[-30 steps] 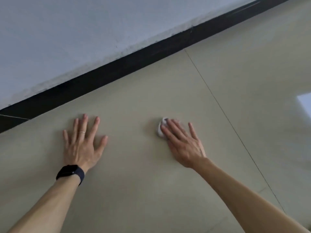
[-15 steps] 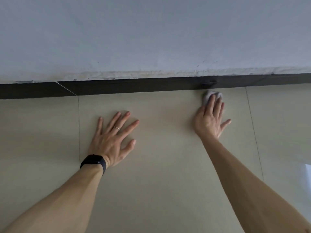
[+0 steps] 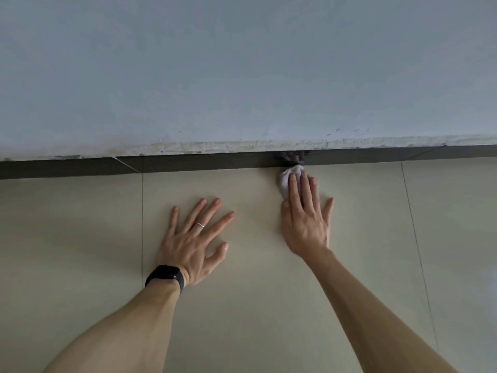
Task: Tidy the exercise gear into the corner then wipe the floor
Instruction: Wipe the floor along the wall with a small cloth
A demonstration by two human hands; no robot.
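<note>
My right hand lies flat on the beige tiled floor and presses a small crumpled white cloth under its fingertips. The cloth sits against the dark skirting board at the foot of the wall. My left hand rests flat on the floor with fingers spread, holding nothing; it wears a ring and a black watch on the wrist. No exercise gear is in view.
A pale grey wall fills the top half, with a rough chipped edge above the skirting board. Thin grout lines cross the floor left of my left hand and right of my right arm.
My right hand has pushed the cloth forward across the floor up to the skirting board. The view has swung to face the wall squarely. My left hand stays planted flat.
</note>
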